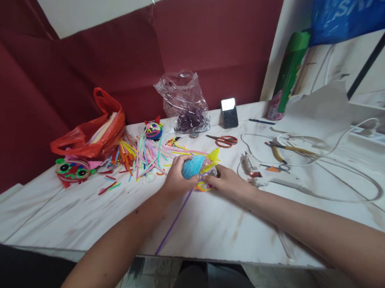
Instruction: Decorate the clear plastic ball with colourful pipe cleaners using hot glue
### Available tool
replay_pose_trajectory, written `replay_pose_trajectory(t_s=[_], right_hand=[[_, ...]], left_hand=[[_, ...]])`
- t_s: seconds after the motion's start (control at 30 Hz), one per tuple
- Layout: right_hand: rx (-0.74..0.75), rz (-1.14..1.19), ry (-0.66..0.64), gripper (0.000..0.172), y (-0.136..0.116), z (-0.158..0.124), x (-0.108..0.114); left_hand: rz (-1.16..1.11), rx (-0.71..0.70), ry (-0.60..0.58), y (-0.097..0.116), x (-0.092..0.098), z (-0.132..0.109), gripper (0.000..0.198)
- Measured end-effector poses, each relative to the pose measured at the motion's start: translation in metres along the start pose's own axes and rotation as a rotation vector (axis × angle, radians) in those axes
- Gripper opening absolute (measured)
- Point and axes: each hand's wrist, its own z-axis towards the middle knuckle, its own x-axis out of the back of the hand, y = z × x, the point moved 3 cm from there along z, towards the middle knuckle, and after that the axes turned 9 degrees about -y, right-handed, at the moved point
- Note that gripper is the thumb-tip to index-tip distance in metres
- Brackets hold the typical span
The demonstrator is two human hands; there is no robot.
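Observation:
Between my two hands is a pipe-cleaner craft figure (193, 167), with a blue wound body, a yellow pointed piece at its upper right and orange, purple and yellow parts lower down. My left hand (178, 175) grips its blue side, thumb in front. On the other side my right hand (225, 180) has its fingers closed on the colourful edge. A purple pipe cleaner (174, 222) runs from under the figure toward the table's front edge. My fingers cover part of the figure, so its full shape is hidden.
Loose pipe cleaners (148, 157), two finished figures (73, 171) and a red plastic bag (91, 134) lie to the left. Scissors (226, 141), a clear bag (187, 105) and a phone-like device (229, 114) stand behind. Rightward are a glue gun (285, 181), pliers (278, 152) and looping cables.

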Motion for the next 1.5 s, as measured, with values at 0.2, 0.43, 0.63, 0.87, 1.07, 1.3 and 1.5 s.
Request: replay_pose_trajectory(t_s=[0.2, 0.43, 0.63, 0.87, 1.07, 1.3, 1.5], right_hand=[[-0.007, 0.014, -0.009, 0.041, -0.003, -0.003, 0.000], [0.054, 0.208, -0.091, 0.038, 0.005, 0.003, 0.000], [0.080, 0.247, -0.106, 0.040, 0.007, 0.005, -0.001], [0.073, 0.229, -0.092, 0.038, 0.007, 0.006, 0.000], [0.094, 0.242, -0.091, 0.039, 0.010, 0.006, -0.001], [-0.036, 0.420, -0.074, 0.041, 0.015, 0.010, -0.003], [-0.020, 0.452, -0.109, 0.055, 0.015, 0.007, -0.005]], left_hand=[[-0.079, 0.002, -0.073, -0.008, 0.002, 0.001, 0.051], [-0.217, 0.035, -0.158, -0.016, 0.010, 0.008, 0.051], [-0.249, 0.049, -0.196, -0.016, 0.014, 0.009, 0.054], [-0.216, 0.063, -0.140, -0.012, 0.015, 0.010, 0.050], [-0.189, 0.072, -0.147, -0.011, 0.013, 0.009, 0.053], [-0.318, 0.068, -0.153, -0.030, 0.019, 0.015, 0.048], [-0.578, 0.076, -0.176, -0.053, 0.024, 0.018, 0.049]])
